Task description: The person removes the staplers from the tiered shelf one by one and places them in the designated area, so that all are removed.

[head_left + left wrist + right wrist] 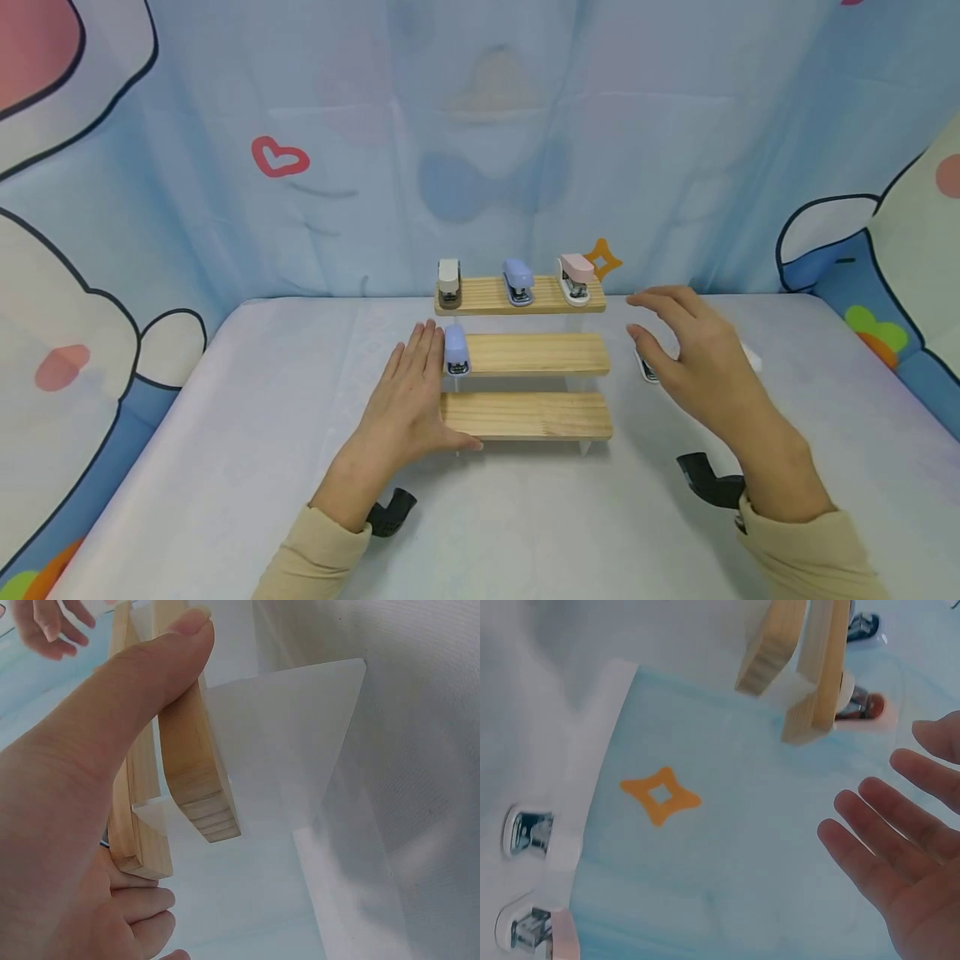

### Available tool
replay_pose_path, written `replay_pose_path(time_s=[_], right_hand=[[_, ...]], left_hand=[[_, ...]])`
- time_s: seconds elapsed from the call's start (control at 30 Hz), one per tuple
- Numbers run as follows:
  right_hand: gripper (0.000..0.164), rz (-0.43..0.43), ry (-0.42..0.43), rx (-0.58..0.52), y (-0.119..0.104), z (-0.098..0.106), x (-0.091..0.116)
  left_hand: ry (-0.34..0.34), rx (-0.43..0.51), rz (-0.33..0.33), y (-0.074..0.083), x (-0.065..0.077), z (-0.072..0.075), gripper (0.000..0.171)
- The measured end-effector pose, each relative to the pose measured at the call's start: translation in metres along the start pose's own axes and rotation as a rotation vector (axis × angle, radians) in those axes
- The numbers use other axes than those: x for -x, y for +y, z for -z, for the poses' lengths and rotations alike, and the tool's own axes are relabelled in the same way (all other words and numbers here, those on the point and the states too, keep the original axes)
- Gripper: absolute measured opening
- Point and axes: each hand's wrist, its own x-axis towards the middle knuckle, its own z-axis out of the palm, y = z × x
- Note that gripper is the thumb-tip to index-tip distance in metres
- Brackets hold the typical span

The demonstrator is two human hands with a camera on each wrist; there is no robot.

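A three-step wooden rack stands on the table. My left hand rests against its left end, fingers straight, thumb on the front edge of the lowest board. Beside those fingers a small lavender stapler sits on the middle board. On the top board stand a white stapler, a blue stapler and a pink stapler. Right of the rack, my right hand is raised with nothing in it, fingers apart. It partly hides a stapler on the table.
In the right wrist view, a white stapler and a pink-topped stapler lie on the table. A blue printed curtain hangs behind the table. Translucent supports carry the boards.
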Motion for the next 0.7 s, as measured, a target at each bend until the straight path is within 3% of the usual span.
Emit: replay_pose_path(time_s=[0.43,0.7], right_hand=[[0.037,0.169,-0.08,-0.068,-0.027,-0.024,-0.003],[0.035,0.176,-0.118,-0.101,-0.037,-0.035,-0.006]], left_hand=[[-0.011,-0.006,0.007,0.0,0.0,0.001,0.147],[-0.011,0.001,0.0,0.001,0.0,-0.001,0.146]])
